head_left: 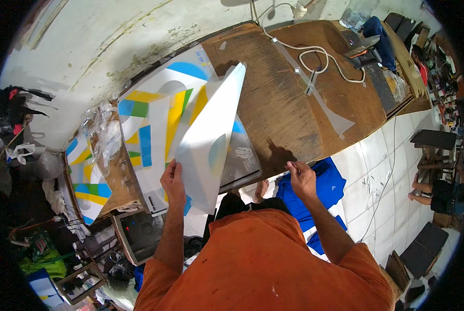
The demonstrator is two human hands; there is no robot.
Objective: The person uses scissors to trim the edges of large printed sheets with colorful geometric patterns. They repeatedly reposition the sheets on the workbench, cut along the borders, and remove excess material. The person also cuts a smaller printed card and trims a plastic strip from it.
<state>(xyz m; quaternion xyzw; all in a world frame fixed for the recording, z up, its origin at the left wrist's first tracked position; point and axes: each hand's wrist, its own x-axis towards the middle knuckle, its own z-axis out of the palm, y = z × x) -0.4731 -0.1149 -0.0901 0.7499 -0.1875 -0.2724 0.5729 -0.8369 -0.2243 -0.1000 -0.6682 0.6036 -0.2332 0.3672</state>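
My left hand (173, 181) grips the near edge of a thin white sheet (206, 132), which is lifted and folds over to the right in a tall pointed curl. Beneath and left of it lie printed sheets (158, 116) with blue, yellow, green and grey shapes, on a wooden table. A clear sheet with white lettering (244, 158) shows under the curl's right side. My right hand (302, 179) is raised near the table's front edge, thumb and fingertips together; whether something small is between them cannot be told.
A white cable (317, 50) loops across the wooden table (278, 105), near a grey translucent strip (333, 116). Blue fabric (313, 194) lies on the tiled floor. Crumpled clear plastic (107, 136) and another printed sheet (88, 182) are at the left. A person (438, 196) is at the far right.
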